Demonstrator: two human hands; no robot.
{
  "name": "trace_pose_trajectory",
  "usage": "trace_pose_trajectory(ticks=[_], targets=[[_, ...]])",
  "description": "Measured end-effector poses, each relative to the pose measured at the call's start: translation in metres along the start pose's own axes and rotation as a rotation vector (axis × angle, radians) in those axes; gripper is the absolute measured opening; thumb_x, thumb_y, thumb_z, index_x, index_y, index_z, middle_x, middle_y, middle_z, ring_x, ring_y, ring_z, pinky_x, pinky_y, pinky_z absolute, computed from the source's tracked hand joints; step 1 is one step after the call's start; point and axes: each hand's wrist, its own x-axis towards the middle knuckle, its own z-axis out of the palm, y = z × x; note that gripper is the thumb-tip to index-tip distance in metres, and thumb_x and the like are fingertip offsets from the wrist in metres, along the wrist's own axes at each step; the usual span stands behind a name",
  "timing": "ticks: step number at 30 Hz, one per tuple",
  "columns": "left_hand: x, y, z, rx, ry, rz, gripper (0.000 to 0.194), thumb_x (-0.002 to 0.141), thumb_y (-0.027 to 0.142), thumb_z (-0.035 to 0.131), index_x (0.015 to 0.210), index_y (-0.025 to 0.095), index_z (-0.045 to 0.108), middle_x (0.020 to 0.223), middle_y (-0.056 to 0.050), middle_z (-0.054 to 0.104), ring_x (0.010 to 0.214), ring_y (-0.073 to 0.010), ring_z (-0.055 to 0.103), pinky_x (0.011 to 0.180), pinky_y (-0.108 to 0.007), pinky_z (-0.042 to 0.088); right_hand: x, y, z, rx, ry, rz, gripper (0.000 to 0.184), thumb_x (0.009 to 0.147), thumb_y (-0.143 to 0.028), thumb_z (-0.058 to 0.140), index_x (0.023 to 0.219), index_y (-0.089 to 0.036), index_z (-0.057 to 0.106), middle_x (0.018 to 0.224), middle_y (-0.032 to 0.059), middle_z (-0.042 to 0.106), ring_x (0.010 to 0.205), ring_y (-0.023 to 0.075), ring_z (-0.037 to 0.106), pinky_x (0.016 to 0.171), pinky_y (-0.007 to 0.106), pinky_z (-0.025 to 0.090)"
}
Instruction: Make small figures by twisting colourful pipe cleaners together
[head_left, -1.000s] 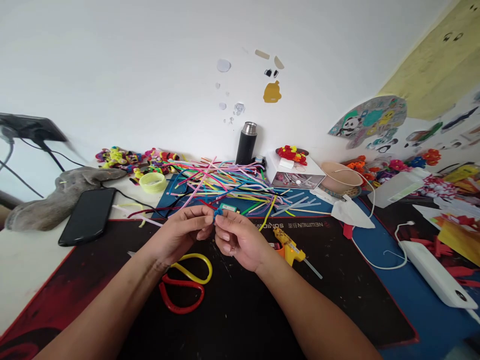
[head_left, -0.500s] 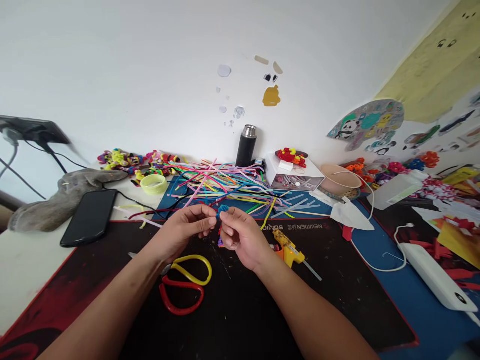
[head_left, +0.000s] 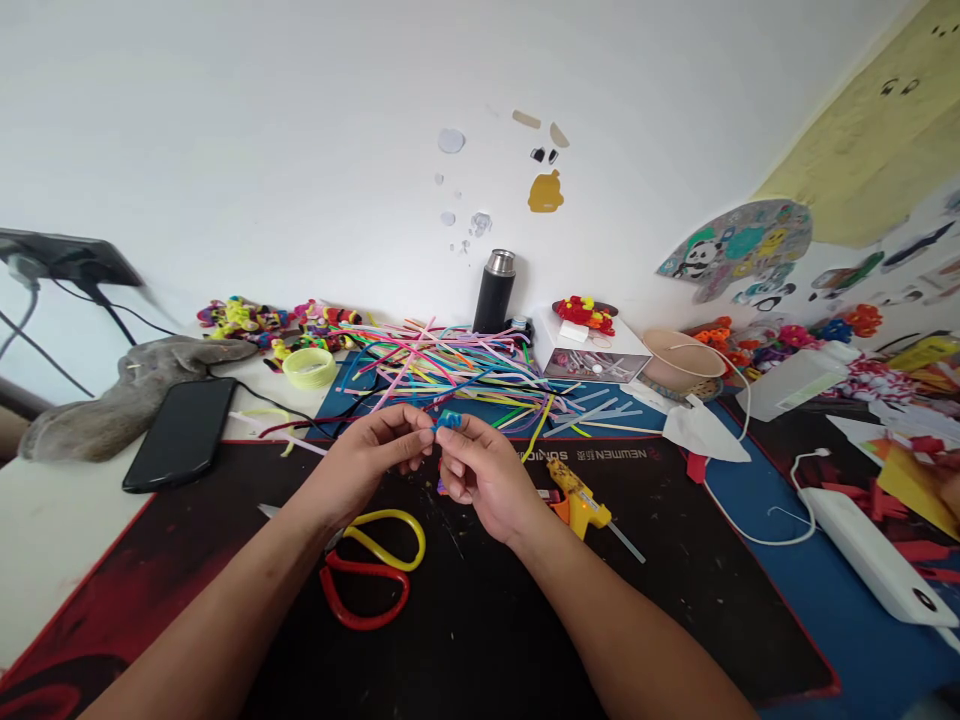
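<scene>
A small blue pipe cleaner piece (head_left: 448, 420), bent into a bunched shape, is held up between my two hands over the back of the desk mat. My right hand (head_left: 486, 470) pinches it between thumb and index finger. At its left end my left hand (head_left: 382, 450) has thumb and forefinger closed on it. Scissors with one yellow and one red handle (head_left: 365, 598) lie under my left wrist, their blades partly hidden. Something purple and red (head_left: 441, 487) shows between my hands, mostly covered. To the right rests a yellow glue gun (head_left: 581, 498) with a clear stick in it.
Many coloured pipe cleaners (head_left: 442, 365) are heaped behind my hands, near a black thermos (head_left: 494, 292) and a white box (head_left: 592, 350). A phone (head_left: 180, 435) and a tape roll (head_left: 310, 368) lie left. A white power bank (head_left: 874, 550) with a cable lies right.
The blue pipe cleaner has come up a little above my fingertips and shows more of its bunched shape. Both hands have stayed nearly in place; the camera view shifted slightly.
</scene>
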Motion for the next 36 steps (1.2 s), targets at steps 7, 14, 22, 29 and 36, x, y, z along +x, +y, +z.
trace_pose_trajectory(ticks=[7, 14, 22, 29, 36], targets=[[-0.001, 0.000, -0.007, -0.180, 0.009, -0.056, 0.037, 0.069, 0.040, 0.097, 0.086, 0.016, 0.075, 0.072, -0.002, 0.068, 0.062, -0.0128, 0.055, 0.059, -0.025, 0.042, -0.001, -0.006, 0.001, -0.025, -0.047, 0.010, 0.048, 0.078, -0.061, 0.087, 0.086, -0.019, 0.064, 0.059, -0.0081, 0.049, 0.043, 0.0073, 0.043, 0.041, 0.021, 0.021], [0.000, 0.004, -0.010, -0.293, -0.032, -0.098, 0.035, 0.065, 0.036, 0.099, 0.081, 0.016, 0.075, 0.066, -0.001, 0.066, 0.057, -0.0112, 0.054, 0.054, -0.022, 0.042, 0.003, -0.004, -0.006, 0.057, 0.010, 0.001, 0.042, 0.079, -0.053, 0.088, 0.089, -0.019, 0.065, 0.060, -0.0086, 0.047, 0.044, 0.0067, 0.041, 0.043, 0.022, 0.020], [-0.001, 0.005, -0.008, -0.289, -0.069, -0.137, 0.037, 0.065, 0.037, 0.100, 0.080, 0.015, 0.075, 0.066, -0.001, 0.067, 0.058, -0.0102, 0.055, 0.056, -0.020, 0.045, 0.001, -0.006, -0.005, 0.099, -0.022, 0.040, 0.042, 0.076, -0.046, 0.091, 0.084, -0.021, 0.058, 0.059, -0.0095, 0.049, 0.043, 0.0063, 0.039, 0.044, 0.023, 0.018], [0.001, 0.002, -0.011, -0.333, -0.064, -0.135, 0.035, 0.067, 0.033, 0.099, 0.082, 0.014, 0.074, 0.067, -0.002, 0.067, 0.056, -0.0106, 0.055, 0.053, -0.020, 0.045, 0.002, -0.006, -0.005, 0.135, -0.059, 0.029, 0.044, 0.080, -0.046, 0.091, 0.083, -0.020, 0.056, 0.059, -0.0100, 0.049, 0.043, 0.0056, 0.040, 0.045, 0.023, 0.019], [0.002, 0.000, -0.011, -0.333, -0.086, -0.132, 0.033, 0.070, 0.031, 0.097, 0.084, 0.013, 0.073, 0.069, -0.003, 0.068, 0.057, -0.0111, 0.057, 0.055, -0.020, 0.047, 0.001, -0.005, -0.005, 0.157, -0.087, 0.039, 0.041, 0.079, -0.043, 0.092, 0.085, -0.020, 0.059, 0.058, -0.0107, 0.049, 0.043, 0.0052, 0.039, 0.045, 0.022, 0.020]])
